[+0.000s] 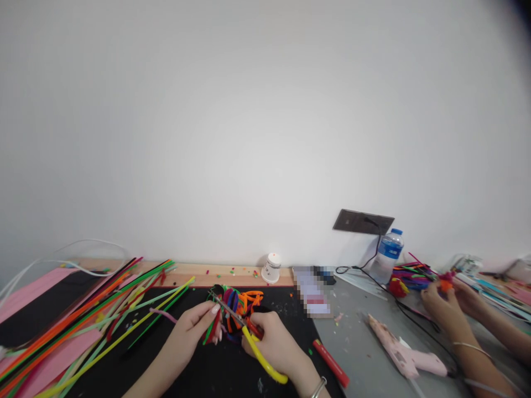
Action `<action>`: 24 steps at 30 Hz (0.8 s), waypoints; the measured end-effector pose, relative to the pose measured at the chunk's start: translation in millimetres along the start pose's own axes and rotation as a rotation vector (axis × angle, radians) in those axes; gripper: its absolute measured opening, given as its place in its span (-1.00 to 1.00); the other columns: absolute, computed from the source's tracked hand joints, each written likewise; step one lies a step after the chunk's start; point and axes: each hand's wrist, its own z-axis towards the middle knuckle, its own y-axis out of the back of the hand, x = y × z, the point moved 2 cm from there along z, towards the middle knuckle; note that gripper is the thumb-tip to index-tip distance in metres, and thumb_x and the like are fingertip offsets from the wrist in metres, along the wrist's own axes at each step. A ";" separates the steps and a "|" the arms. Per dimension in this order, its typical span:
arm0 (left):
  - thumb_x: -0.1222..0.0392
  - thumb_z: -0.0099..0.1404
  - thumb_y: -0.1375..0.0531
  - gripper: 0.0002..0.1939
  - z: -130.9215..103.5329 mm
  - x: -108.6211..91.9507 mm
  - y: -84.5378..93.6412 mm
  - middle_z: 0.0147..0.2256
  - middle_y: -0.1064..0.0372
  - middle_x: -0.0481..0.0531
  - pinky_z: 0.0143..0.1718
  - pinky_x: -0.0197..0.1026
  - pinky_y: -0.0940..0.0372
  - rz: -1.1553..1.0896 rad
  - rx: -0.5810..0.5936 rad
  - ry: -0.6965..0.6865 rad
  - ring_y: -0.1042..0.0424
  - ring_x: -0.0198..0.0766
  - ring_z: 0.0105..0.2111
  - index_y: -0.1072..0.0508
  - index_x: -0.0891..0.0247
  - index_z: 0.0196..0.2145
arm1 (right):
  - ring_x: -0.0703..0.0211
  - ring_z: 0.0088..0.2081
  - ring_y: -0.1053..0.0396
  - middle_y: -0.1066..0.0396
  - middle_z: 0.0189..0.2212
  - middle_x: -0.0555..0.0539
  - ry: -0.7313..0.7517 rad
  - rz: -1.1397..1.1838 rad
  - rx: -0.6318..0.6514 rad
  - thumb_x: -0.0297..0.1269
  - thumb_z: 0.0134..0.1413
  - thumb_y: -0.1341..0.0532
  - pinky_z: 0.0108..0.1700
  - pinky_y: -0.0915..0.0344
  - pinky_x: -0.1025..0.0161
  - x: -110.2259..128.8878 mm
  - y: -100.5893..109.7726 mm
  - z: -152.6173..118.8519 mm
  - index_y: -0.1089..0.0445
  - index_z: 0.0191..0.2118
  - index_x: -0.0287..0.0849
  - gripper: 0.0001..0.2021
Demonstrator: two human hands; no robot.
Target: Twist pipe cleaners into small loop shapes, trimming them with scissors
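Observation:
My left hand [198, 323] pinches short green and red pipe cleaner pieces [213, 327] above the black mat [182, 370]. In my right hand [271, 338] is a pair of scissors [232, 316] with red and yellow handles. The scissor blades reach left to the fingertips of my left hand, near the pieces. Behind both hands lies a pile of bent pipe cleaners [249, 300] in orange, blue, purple and green. Part of this pile is hidden by my right hand and the scissors.
Long coloured pipe cleaners [103, 309] lie at the left. A paper cup [271, 268], a red stick [331, 362], a pink glue gun [404, 348] and a water bottle [389, 257] are around. Another person's hands [446, 304] hold something orange at the right.

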 end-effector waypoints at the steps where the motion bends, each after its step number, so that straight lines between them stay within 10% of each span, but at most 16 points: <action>1: -0.04 0.17 -0.08 -0.66 0.0 0.8 0.3 -0.68 -0.30 -0.12 -0.57 -0.35 -0.09 -0.059 0.018 0.025 -0.23 -0.37 -0.65 -0.30 0.26 -0.59 | 0.39 -0.59 0.09 0.02 -0.68 0.14 0.005 0.006 0.004 -0.37 -0.22 -0.13 -0.62 0.15 0.44 1.6 0.9 -0.3 -0.10 -0.63 -0.21 -0.85; 17: 0.24 0.12 -0.21 -0.76 -17.7 1.1 2.5 -0.83 0.27 -0.31 -0.67 -0.38 0.11 -0.883 0.349 0.239 0.29 -0.50 -0.75 -0.29 0.29 -0.64 | 0.39 -0.55 0.14 0.11 -0.64 0.16 0.100 0.027 0.064 -0.41 -0.29 -0.16 -0.59 0.21 0.43 19.9 4.0 -6.1 0.02 -0.64 -0.19 -0.75; 24: 0.04 0.14 -0.17 -0.73 -3.9 5.5 -1.8 -0.77 0.06 -0.29 -0.66 -0.39 0.05 -0.582 0.134 0.184 0.16 -0.51 -0.75 -0.24 0.24 -0.56 | 0.40 -0.57 0.09 0.03 -0.66 0.14 0.012 0.038 0.000 -0.40 -0.24 -0.12 -0.59 0.14 0.43 11.5 0.0 -1.0 -0.07 -0.62 -0.20 -0.85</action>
